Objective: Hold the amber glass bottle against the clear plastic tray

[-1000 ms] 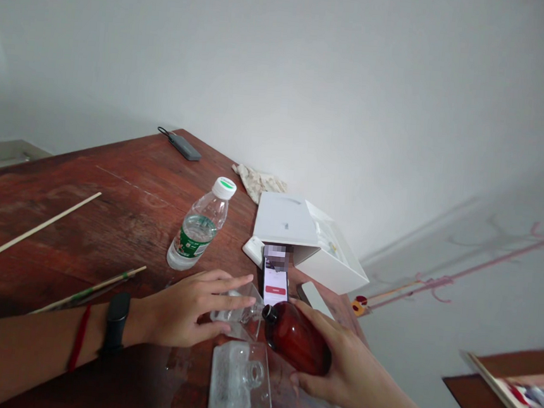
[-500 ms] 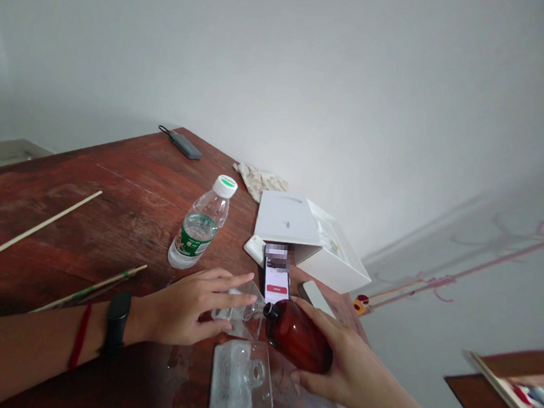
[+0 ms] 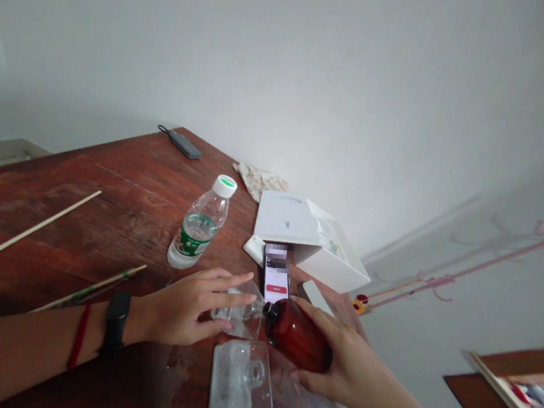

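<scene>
Pouring underway: right hand [image 3: 347, 369] grips tilted amber bottle [image 3: 298, 343], left hand [image 3: 187, 308] clasps clear container [image 3: 239, 315] (mouths must stay aligned).

Both forearms are bare with no sleeves showing, the left hand [image 3: 181, 307] carrying at its wrist a black band with a smooth dark rectangular face and, just behind it, a thin red cord, while the right hand [image 3: 350, 369] wears nothing.
</scene>
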The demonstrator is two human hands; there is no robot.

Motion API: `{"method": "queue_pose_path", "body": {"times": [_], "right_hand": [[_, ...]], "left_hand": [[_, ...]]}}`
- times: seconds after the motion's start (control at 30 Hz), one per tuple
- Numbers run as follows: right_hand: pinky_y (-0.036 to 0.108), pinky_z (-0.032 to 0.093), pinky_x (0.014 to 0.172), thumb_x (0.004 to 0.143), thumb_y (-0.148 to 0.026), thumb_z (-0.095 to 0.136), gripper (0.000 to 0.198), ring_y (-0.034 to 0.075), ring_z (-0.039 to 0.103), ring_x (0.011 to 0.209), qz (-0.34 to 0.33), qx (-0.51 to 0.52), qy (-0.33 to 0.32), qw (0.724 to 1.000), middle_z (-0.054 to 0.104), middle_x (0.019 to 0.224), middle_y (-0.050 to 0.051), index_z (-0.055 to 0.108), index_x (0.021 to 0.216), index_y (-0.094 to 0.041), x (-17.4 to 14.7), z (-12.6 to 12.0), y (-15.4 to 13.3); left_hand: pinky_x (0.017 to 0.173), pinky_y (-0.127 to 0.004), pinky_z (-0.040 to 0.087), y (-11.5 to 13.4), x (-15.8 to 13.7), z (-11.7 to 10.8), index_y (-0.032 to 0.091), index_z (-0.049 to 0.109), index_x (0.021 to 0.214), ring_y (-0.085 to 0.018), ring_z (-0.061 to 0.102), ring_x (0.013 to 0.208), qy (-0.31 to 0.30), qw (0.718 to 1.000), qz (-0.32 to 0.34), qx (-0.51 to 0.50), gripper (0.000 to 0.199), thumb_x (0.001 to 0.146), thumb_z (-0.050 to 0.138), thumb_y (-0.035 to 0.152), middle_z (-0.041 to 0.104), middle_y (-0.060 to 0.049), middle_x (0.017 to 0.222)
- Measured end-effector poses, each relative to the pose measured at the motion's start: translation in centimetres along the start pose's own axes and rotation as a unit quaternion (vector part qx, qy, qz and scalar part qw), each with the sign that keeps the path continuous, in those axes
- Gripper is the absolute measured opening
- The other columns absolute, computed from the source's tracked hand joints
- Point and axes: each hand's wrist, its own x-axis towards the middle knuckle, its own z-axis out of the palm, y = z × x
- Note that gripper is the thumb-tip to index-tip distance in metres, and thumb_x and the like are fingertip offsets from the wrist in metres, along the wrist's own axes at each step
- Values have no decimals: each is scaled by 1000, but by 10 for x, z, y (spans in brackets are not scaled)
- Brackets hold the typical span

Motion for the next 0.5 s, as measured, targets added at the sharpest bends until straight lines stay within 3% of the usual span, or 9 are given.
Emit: {"method": "queue_pose_path", "body": {"times": [0.5], "right_hand": [[54,67,103,84,-44,87,95,43,77,127,-1,-1,-8,1000,74,148,23,49,166,-17,1,-4,-3]], "left_hand": [[121,-56,50,1,1,0,31,57,162,-36,60,143,-8,1000,-4,2,64,103,79,22,48,-10,175]]}}
